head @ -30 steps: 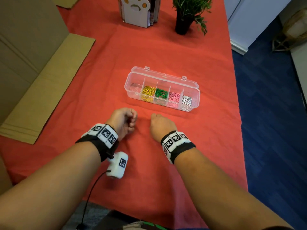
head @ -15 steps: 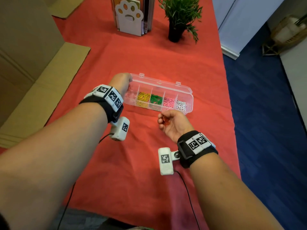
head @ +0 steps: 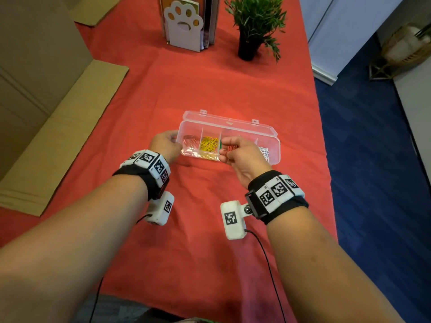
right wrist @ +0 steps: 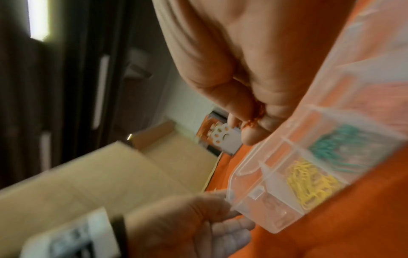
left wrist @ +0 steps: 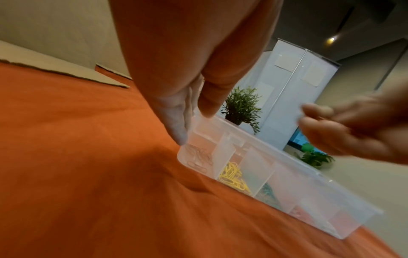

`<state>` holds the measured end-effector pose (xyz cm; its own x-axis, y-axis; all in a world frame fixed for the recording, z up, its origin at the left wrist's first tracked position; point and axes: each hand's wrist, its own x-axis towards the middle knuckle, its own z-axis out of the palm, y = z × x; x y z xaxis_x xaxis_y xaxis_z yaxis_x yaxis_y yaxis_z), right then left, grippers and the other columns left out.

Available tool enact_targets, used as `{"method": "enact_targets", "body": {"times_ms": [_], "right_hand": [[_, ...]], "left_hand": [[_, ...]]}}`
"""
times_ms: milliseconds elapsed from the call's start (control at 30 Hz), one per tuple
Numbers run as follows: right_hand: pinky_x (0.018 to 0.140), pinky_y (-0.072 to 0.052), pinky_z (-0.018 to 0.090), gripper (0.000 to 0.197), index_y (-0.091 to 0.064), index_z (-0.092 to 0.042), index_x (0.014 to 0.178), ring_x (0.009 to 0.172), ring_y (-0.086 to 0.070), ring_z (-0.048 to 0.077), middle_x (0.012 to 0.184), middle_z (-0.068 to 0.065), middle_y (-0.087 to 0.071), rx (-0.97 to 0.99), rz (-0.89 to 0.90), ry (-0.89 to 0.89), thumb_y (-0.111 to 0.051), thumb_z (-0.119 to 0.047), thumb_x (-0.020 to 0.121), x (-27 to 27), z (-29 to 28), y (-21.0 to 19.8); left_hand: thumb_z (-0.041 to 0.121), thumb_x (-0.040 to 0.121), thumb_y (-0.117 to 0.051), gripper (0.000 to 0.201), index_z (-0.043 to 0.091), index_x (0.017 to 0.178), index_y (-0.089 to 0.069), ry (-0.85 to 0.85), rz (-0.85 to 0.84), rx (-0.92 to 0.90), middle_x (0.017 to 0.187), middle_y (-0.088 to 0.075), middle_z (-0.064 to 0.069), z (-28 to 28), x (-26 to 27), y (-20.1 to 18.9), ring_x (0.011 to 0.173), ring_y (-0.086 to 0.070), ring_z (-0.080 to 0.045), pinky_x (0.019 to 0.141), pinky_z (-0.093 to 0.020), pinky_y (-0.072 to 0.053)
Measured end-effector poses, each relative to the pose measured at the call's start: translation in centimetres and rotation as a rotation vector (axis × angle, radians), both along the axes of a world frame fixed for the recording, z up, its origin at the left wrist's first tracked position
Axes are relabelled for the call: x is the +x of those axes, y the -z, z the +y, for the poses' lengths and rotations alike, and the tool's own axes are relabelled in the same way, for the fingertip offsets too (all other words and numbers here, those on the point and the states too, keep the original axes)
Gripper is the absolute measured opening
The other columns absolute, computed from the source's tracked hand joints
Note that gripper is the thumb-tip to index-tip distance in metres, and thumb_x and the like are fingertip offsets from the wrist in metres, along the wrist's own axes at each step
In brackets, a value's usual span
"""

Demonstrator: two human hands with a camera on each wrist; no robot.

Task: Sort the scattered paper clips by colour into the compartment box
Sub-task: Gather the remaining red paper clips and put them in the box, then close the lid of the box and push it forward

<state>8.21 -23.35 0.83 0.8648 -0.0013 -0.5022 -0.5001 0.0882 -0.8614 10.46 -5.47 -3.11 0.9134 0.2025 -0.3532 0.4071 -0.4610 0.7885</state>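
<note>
A clear compartment box (head: 233, 127) lies open on the red cloth, its lid folded back. From the left its compartments hold red clips (head: 190, 142), yellow clips (head: 208, 144), a sliver of green ones (head: 220, 145) and, at the far right, white clips (head: 264, 152). My left hand (head: 175, 141) holds the box's left end between thumb and fingers (left wrist: 180, 132). My right hand (head: 227, 150) hovers over the box's middle and pinches a small bunch of red clips (head: 230, 149), also seen from the right wrist as red clips (right wrist: 257, 113). It hides the compartment beneath it.
A potted plant (head: 254, 26) and a paw-shaped book stand (head: 184, 26) stand at the table's far end. Flat cardboard (head: 58, 127) lies along the left. The table's right edge drops to blue floor (head: 373, 159).
Both hands left the cloth. The left went to the box's left end and stayed. The right, red clips in its fingers, moved from in front of the box to above its middle.
</note>
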Motion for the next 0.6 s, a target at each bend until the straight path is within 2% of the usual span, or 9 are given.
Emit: {"method": "enact_targets", "body": {"times_ms": [67,133,200,267,367,467,567,600], "right_hand": [[0.068,-0.050,0.024,0.040,-0.057,-0.010,0.084,0.073,-0.053,0.012,0.081,0.002,-0.052,-0.160,-0.090,-0.056,-0.036,0.023,0.079,0.5,1.3,0.1],[0.080,-0.052,0.031,0.037,-0.062,-0.007,0.096,0.081,-0.056,0.015,0.081,-0.002,-0.055,-0.355,-0.186,-0.145,-0.043,0.019,0.078,1.0,2.7,0.4],[0.093,-0.050,0.033,0.038,-0.063,-0.005,0.107,0.093,-0.059,0.020,0.098,0.005,-0.059,-0.505,-0.258,-0.224,-0.045,0.013,0.079,1.1,4.0,0.8],[0.102,-0.045,0.036,0.041,-0.059,-0.006,0.117,0.110,-0.057,0.026,0.122,0.013,-0.055,-0.609,-0.260,-0.317,-0.043,0.007,0.082,1.2,5.0,0.9],[0.104,-0.043,0.038,0.048,-0.048,-0.007,0.133,0.122,-0.051,0.030,0.135,0.018,-0.052,-0.697,-0.170,-0.497,-0.042,0.002,0.086,1.2,5.6,0.6],[0.101,-0.041,0.029,0.054,-0.047,-0.007,0.135,0.124,-0.052,0.027,0.136,0.015,-0.053,-0.707,-0.179,-0.426,-0.039,0.008,0.084,1.2,4.5,-0.3],[0.099,-0.041,0.027,0.050,-0.057,-0.007,0.126,0.118,-0.055,0.026,0.129,0.014,-0.057,-0.789,-0.322,-0.220,-0.039,0.010,0.083,1.1,1.3,-0.9],[0.098,-0.040,0.028,0.048,-0.059,-0.008,0.123,0.116,-0.054,0.028,0.127,0.015,-0.056,-0.856,-0.363,-0.144,-0.040,0.009,0.083,1.3,-0.3,-0.9]], "left_hand": [[-0.001,0.080,-0.048,0.045,0.016,0.119,-0.062,0.000,0.021,-0.063,0.106,-0.070,-0.017,-0.4,-0.9,0.5,0.078,-0.063,-0.028,0.083,-0.040,-0.053],[-0.002,0.080,-0.049,0.045,0.016,0.118,-0.063,0.000,0.036,-0.119,0.105,-0.071,-0.016,-0.9,-1.9,1.1,0.076,-0.061,-0.024,0.078,-0.035,-0.050],[-0.001,0.080,-0.051,0.043,0.017,0.118,-0.063,-0.006,0.045,-0.163,0.104,-0.071,-0.015,-1.2,-2.6,1.6,0.070,-0.057,-0.019,0.073,-0.031,-0.047],[0.000,0.081,-0.053,0.042,0.018,0.119,-0.062,-0.016,0.039,-0.183,0.101,-0.072,-0.013,-1.4,-3.0,1.8,0.064,-0.055,-0.016,0.070,-0.030,-0.045],[0.002,0.082,-0.054,0.040,0.019,0.117,-0.063,-0.029,0.029,-0.190,0.098,-0.073,-0.013,-1.3,-3.2,1.6,0.065,-0.056,-0.020,0.068,-0.033,-0.046],[0.006,0.078,-0.053,0.044,0.016,0.120,-0.060,-0.029,0.065,-0.209,0.104,-0.071,-0.015,-1.3,-2.8,1.1,0.072,-0.060,-0.024,0.070,-0.030,-0.048],[0.007,0.082,-0.054,0.048,0.013,0.129,-0.052,-0.082,0.120,-0.198,0.116,-0.065,-0.015,-1.1,-1.8,0.9,0.102,-0.064,-0.030,0.092,-0.038,-0.051],[0.006,0.084,-0.053,0.046,0.013,0.129,-0.052,-0.078,0.133,-0.203,0.116,-0.065,-0.013,-1.1,-1.5,0.8,0.104,-0.063,-0.029,0.095,-0.040,-0.051]]}}
